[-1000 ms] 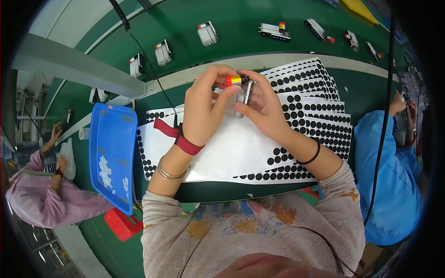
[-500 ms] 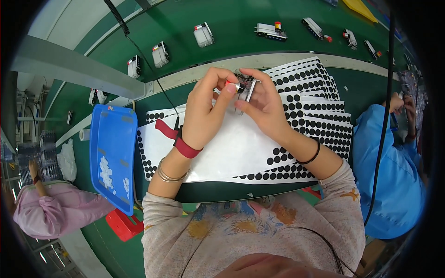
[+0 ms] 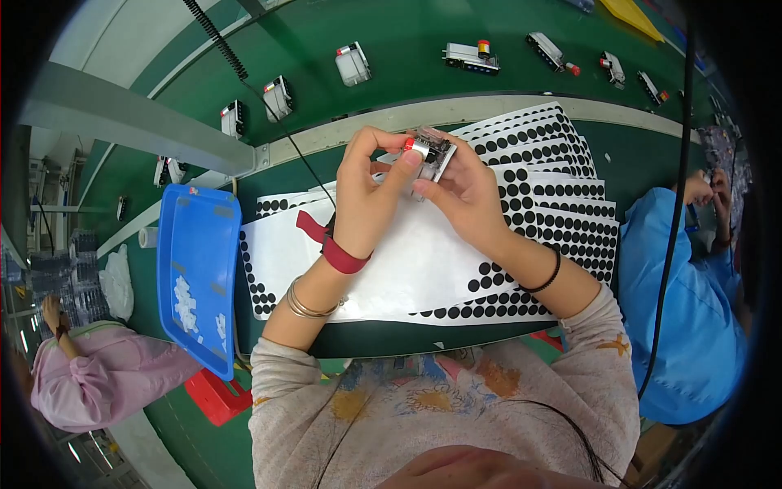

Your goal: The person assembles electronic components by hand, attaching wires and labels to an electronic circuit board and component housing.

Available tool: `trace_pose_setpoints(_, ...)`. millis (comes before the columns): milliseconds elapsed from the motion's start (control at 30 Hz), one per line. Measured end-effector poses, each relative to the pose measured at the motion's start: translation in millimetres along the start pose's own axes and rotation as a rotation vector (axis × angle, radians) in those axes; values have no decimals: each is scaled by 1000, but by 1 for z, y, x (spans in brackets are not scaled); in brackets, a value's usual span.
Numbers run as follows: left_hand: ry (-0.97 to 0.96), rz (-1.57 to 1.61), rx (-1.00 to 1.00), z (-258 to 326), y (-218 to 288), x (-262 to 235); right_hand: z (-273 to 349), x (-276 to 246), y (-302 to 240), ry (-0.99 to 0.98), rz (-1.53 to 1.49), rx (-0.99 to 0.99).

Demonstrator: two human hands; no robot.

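Both my hands hold one small silver-and-clear part with a red end (image 3: 428, 151) above the white sheets of black round stickers (image 3: 407, 269). My left hand (image 3: 368, 196), with a red wrist strap and bangles, pinches the part's left side with thumb and forefinger. My right hand (image 3: 466, 196), wearing a black hair band on the wrist, cups the part from below and from the right. The sheets (image 3: 562, 204) fan out to the right under my hands.
A blue tray (image 3: 198, 269) with small white pieces lies left of the sheets. Several small parts (image 3: 352, 63) ride the green conveyor behind a grey rail (image 3: 489, 110). A person in pink (image 3: 98, 375) sits at left, a person in blue (image 3: 692, 285) at right. A black coiled cable (image 3: 220, 37) hangs overhead.
My hands have turned the small part a little between the fingers; its red end now faces left under my left forefinger. The person in pink has shifted at the left.
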State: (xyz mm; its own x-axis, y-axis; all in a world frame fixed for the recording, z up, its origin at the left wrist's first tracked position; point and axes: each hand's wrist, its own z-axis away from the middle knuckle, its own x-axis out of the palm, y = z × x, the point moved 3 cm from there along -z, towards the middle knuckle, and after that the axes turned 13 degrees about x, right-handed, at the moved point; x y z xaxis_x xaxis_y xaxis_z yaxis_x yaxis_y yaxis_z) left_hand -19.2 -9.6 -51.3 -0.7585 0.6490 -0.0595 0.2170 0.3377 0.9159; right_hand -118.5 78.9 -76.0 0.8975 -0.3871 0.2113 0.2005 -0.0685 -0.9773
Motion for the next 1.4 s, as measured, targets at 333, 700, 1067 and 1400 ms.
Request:
trace_pose_setpoints(333,-10,-506,353,2,20,4,1,0,-3,46,58,-111)
trace_pose_setpoints(700,-198,170,83,-1,23,6,6,-8,-13,-39,25,-189)
trace_pose_setpoints(1067,-201,-53,247,-3,24,-5,-13,4,-24,-64,58,-160)
trace_pose_setpoints(1400,-263,-669,302,7,41,-28,-211,-42,5,288,664,260)
